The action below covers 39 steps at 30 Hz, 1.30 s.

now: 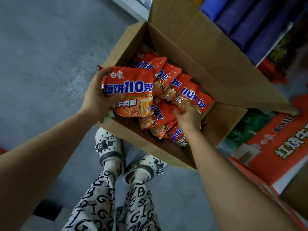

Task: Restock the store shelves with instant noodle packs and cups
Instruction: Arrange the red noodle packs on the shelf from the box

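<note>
Below both hands stand two white clogs (108, 148) under letter-printed trousers (100, 199). The left hand (97, 97) grips a red noodle pack (133, 90) by its left edge, thumb on the printed face, and holds it above the near-left corner of an open cardboard box (133, 130). The right hand (188, 118) reaches into the box with its fingers curled onto the loose packs (175, 75) lying there (whether it has hold of one I cannot tell). Right of that hand lies an orange printed carton (275, 144). Beyond the box's raised flap (191, 35) sit blue packages (246, 19) on a shelf.
</note>
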Each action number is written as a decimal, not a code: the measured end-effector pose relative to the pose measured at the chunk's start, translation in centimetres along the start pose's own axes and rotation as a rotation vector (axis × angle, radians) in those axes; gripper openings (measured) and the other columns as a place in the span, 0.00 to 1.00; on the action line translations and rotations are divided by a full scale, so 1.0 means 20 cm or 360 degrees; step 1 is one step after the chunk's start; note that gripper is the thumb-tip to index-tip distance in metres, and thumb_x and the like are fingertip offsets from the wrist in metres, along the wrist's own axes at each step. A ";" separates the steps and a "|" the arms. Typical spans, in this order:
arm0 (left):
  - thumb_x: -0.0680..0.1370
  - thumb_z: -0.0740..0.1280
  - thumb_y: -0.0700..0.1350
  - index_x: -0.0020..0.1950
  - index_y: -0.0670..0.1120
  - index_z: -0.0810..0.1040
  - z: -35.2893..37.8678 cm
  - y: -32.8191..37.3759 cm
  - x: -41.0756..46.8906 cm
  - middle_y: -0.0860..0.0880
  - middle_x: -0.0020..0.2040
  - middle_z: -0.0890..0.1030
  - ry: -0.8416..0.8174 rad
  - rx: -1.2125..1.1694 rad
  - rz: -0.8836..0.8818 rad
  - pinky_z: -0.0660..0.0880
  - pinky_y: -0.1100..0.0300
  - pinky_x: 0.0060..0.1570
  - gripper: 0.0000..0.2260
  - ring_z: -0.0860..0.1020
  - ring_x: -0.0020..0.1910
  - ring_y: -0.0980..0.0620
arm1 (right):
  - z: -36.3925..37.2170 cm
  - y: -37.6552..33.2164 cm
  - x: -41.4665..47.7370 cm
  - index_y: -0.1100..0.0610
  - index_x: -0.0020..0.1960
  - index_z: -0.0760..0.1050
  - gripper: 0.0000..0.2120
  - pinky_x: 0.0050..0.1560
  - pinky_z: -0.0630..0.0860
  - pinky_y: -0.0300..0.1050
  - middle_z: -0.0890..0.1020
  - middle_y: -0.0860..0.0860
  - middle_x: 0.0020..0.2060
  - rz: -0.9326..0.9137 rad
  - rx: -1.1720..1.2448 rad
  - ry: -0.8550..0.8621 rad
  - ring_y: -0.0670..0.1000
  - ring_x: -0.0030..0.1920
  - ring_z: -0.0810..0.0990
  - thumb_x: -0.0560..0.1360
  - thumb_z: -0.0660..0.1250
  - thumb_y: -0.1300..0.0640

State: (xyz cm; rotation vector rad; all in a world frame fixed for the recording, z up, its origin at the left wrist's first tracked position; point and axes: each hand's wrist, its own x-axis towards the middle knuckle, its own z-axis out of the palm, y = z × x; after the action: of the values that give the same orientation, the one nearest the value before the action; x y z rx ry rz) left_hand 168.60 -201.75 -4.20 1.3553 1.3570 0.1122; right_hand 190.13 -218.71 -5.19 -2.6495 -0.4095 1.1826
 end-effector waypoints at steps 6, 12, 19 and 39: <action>0.69 0.78 0.48 0.72 0.61 0.65 0.03 -0.09 0.06 0.50 0.69 0.71 -0.0013 0.0148 0.0119 0.79 0.47 0.56 0.36 0.75 0.63 0.48 | 0.20 0.03 0.05 0.57 0.69 0.71 0.23 0.63 0.71 0.51 0.77 0.55 0.65 -0.0164 -0.0708 -0.0055 0.59 0.67 0.71 0.80 0.64 0.45; 0.72 0.76 0.44 0.73 0.58 0.64 0.05 -0.15 0.09 0.50 0.69 0.70 -0.0046 0.0152 0.0177 0.80 0.59 0.51 0.35 0.76 0.62 0.51 | 0.36 -0.02 0.13 0.54 0.69 0.69 0.30 0.65 0.70 0.56 0.76 0.57 0.65 -0.0059 -0.0804 -0.0036 0.61 0.66 0.73 0.75 0.69 0.39; 0.73 0.75 0.42 0.74 0.58 0.63 0.02 -0.18 0.09 0.48 0.69 0.69 -0.0134 0.0150 0.0202 0.74 0.77 0.38 0.34 0.76 0.59 0.53 | 0.49 -0.05 0.10 0.49 0.59 0.76 0.21 0.55 0.78 0.49 0.66 0.53 0.70 0.0237 0.0154 0.0315 0.60 0.65 0.74 0.69 0.78 0.58; 0.72 0.75 0.42 0.73 0.59 0.63 0.01 -0.16 0.07 0.49 0.68 0.69 -0.0177 0.0224 0.0161 0.75 0.72 0.40 0.34 0.76 0.57 0.55 | 0.43 -0.01 -0.01 0.51 0.72 0.67 0.32 0.62 0.77 0.56 0.77 0.53 0.65 0.0329 0.0457 0.0198 0.56 0.65 0.76 0.71 0.76 0.60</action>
State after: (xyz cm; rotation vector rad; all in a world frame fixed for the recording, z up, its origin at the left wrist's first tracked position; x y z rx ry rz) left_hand 167.29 -201.91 -7.39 1.5261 1.2215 0.0092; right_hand 183.44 -217.89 -10.65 -2.5376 0.0545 1.0333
